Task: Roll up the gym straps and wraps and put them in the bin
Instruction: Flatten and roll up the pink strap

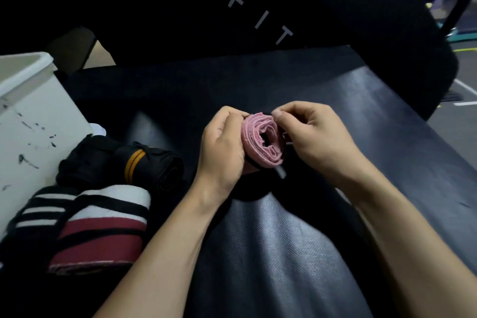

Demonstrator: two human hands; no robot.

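The pink wrap (263,141) is nearly a finished coil, held up just above the black padded table (387,121) between both hands, its open end turned toward the person so the layers show as a loose spiral with a hollow middle. The left hand (223,147) is curled around the far side of the roll, cupping it from behind. The right hand (309,131) pinches at the top edge of the roll with thumb and forefinger, apparently working the last bit of the tail; a small pale strip (280,171) pokes out beneath the roll, though I can't tell whether it is a fastening tab or a label.

As I judge it, the step is closing off this roll. The coil looks slack, so the left hand would do well to squeeze and keep the layers from sliding while the right draws the tail snug and presses it flat against the outer turn. If the grip eases before the end is fixed, the hollow centre suggests the whole thing could spring open.

To the left of the pink wrap, on the table, lie a black roll with orange stripes (144,162), a maroon, white and black wrap (103,230) nearer the person, and a black-and-white striped one (41,212) beside that. The white bin (28,80) stands farther left of the pink wrap, a short reach away once the roll holds.
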